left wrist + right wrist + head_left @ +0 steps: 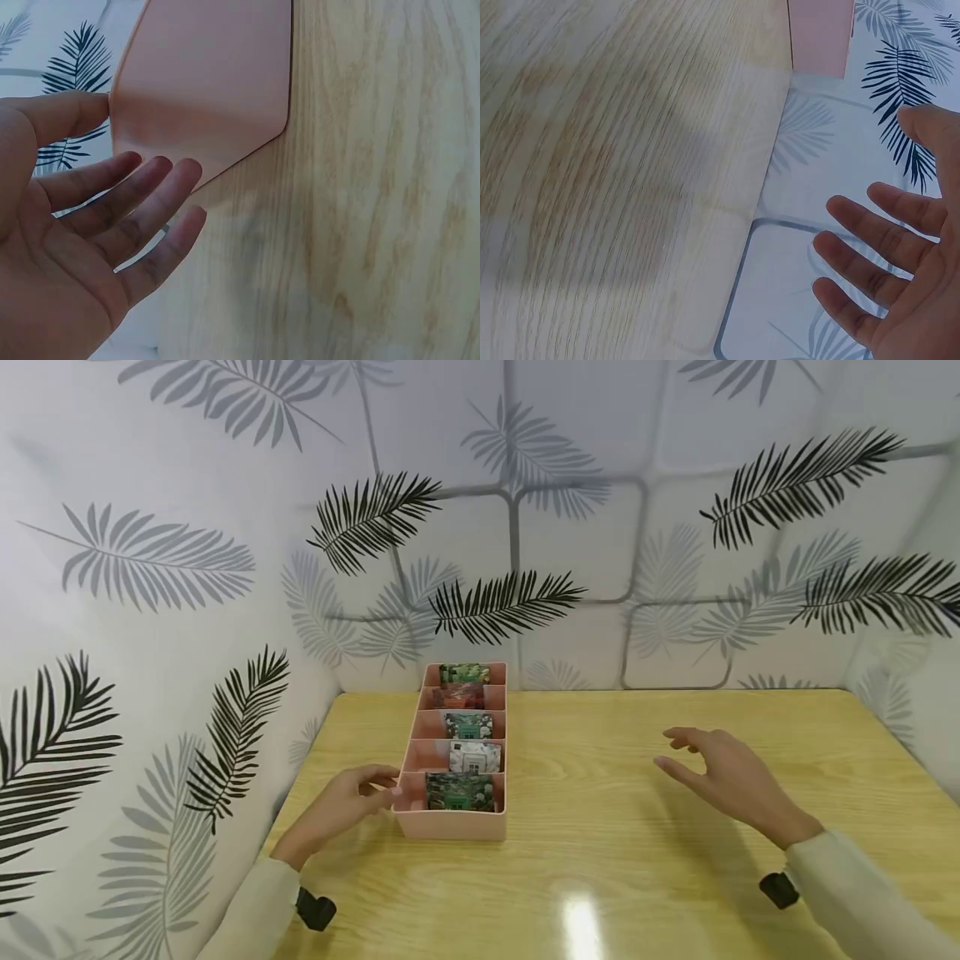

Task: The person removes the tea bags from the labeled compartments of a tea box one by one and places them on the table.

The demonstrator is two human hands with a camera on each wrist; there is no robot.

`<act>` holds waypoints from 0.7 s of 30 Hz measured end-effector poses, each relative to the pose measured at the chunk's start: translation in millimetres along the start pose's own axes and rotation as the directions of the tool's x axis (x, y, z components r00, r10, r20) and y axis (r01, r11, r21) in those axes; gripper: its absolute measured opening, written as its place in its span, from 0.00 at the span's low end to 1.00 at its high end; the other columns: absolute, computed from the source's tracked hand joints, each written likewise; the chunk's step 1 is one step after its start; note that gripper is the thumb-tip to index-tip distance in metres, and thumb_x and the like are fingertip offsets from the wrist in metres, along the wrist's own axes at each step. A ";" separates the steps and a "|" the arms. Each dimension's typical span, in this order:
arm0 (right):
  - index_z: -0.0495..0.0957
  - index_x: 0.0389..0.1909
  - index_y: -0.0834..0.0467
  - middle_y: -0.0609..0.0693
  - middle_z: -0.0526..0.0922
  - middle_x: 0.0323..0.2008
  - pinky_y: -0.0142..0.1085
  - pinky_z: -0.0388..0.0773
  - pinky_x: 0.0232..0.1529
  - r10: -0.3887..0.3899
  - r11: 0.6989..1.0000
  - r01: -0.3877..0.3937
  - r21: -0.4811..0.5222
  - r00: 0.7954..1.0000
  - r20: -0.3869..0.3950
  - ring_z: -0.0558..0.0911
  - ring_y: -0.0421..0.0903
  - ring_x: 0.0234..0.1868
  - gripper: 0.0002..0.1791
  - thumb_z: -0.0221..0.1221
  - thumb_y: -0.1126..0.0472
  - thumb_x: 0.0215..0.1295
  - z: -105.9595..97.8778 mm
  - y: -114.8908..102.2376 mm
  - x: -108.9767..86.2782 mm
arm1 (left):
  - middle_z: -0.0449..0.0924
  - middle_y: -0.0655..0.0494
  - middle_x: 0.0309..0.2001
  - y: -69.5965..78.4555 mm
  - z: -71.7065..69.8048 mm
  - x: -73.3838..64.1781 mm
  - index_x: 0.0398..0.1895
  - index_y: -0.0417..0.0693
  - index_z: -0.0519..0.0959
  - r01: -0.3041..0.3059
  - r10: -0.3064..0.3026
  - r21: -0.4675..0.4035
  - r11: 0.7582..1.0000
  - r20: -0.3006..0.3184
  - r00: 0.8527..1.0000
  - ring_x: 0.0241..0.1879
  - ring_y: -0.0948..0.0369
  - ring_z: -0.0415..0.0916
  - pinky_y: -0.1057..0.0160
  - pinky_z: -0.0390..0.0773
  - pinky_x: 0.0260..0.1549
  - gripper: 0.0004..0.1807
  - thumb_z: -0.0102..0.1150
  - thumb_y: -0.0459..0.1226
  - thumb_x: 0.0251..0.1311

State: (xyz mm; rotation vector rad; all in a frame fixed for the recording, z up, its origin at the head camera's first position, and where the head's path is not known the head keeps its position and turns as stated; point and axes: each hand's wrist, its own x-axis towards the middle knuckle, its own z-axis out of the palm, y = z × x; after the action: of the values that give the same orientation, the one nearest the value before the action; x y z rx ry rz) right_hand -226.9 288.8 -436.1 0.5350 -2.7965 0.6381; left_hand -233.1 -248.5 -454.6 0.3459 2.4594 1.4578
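Note:
A long pink divided box (450, 825) stands on the table, its compartments in one row from near to far. Each compartment has a small printed packet in it: a dark green one (460, 792) nearest, a white one (476, 757) behind, then a green-and-white one (469, 726), a reddish one (459, 697) and a yellow-green one (464, 673) farthest. My left hand (347, 802) is at the box's near left corner, thumb tip at the rim and fingers loosely spread beside the wall (210, 82). Over the table to the right, my right hand (723, 777) hovers with relaxed fingers, holding nothing.
The wood-grain table (600, 760) runs back to a wall covering (570, 543) with leaf prints. Another leaf-printed wall (150, 635) rises close along the left side. A dark band with a small black block (315, 908) sits on each wrist.

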 end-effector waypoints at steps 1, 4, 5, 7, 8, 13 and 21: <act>0.74 0.60 0.56 0.50 0.81 0.49 0.50 0.75 0.41 -0.002 1.000 0.002 0.007 1.000 0.002 0.79 0.49 0.42 0.30 0.54 0.39 0.66 0.5 -0.8 1.3 | 0.75 0.47 0.55 -1.2 -0.1 0.5 0.64 0.45 0.70 0.003 -0.003 -0.015 1.000 0.013 1.000 0.45 0.51 0.77 0.48 0.78 0.43 0.29 0.59 0.48 0.63; 0.74 0.59 0.54 0.49 0.81 0.49 0.49 0.74 0.40 0.006 1.000 -0.006 0.031 1.000 0.011 0.78 0.49 0.42 0.29 0.53 0.38 0.66 3.3 -2.8 3.8 | 0.71 0.45 0.61 -4.9 0.0 1.4 0.67 0.44 0.67 0.024 -0.022 -0.051 0.998 0.050 0.999 0.49 0.50 0.76 0.48 0.78 0.44 0.32 0.59 0.49 0.63; 0.74 0.59 0.54 0.48 0.81 0.49 0.49 0.74 0.41 0.008 0.999 -0.009 0.038 1.000 0.015 0.78 0.49 0.43 0.29 0.53 0.38 0.67 4.5 -3.5 4.4 | 0.69 0.45 0.63 -6.2 0.4 1.5 0.68 0.45 0.66 0.033 -0.030 -0.059 0.998 0.061 0.998 0.50 0.50 0.75 0.48 0.78 0.45 0.33 0.59 0.49 0.63; 0.74 0.59 0.53 0.48 0.81 0.49 0.48 0.74 0.40 0.016 0.999 -0.017 0.051 1.000 0.025 0.78 0.49 0.42 0.29 0.52 0.37 0.67 6.9 -4.8 5.4 | 0.66 0.45 0.65 -8.7 1.3 1.5 0.70 0.45 0.64 0.051 -0.046 -0.068 0.996 0.078 0.996 0.51 0.51 0.75 0.48 0.77 0.47 0.34 0.58 0.50 0.64; 0.74 0.59 0.53 0.47 0.81 0.49 0.48 0.74 0.41 0.019 0.998 -0.021 0.057 0.999 0.031 0.78 0.50 0.43 0.29 0.52 0.37 0.67 7.9 -5.5 5.9 | 0.65 0.46 0.66 -9.8 1.7 1.4 0.70 0.46 0.63 0.061 -0.055 -0.072 0.996 0.082 0.995 0.51 0.51 0.75 0.49 0.76 0.48 0.35 0.57 0.51 0.64; 0.75 0.58 0.53 0.47 0.81 0.49 0.50 0.75 0.43 0.014 0.996 -0.018 0.093 0.999 0.045 0.78 0.51 0.47 0.29 0.52 0.38 0.67 11.9 -10.6 10.0 | 0.63 0.47 0.68 -12.9 2.6 1.2 0.71 0.47 0.63 0.084 -0.076 -0.083 0.993 0.094 0.993 0.48 0.54 0.76 0.48 0.74 0.51 0.36 0.56 0.52 0.64; 0.76 0.57 0.52 0.45 0.80 0.49 0.47 0.75 0.43 -0.020 0.988 0.008 0.153 0.997 0.078 0.78 0.49 0.47 0.27 0.53 0.38 0.66 20.6 -27.0 21.5 | 0.58 0.48 0.70 -16.0 2.7 0.1 0.73 0.48 0.59 0.084 -0.067 -0.135 0.987 0.123 0.990 0.51 0.52 0.75 0.45 0.71 0.55 0.36 0.55 0.51 0.66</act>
State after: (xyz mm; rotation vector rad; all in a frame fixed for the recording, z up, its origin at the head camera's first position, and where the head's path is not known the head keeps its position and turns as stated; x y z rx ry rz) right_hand -238.6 250.3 -437.9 0.6210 -2.8294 0.8513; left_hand -233.4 -253.8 -469.9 0.2975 2.2388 1.5227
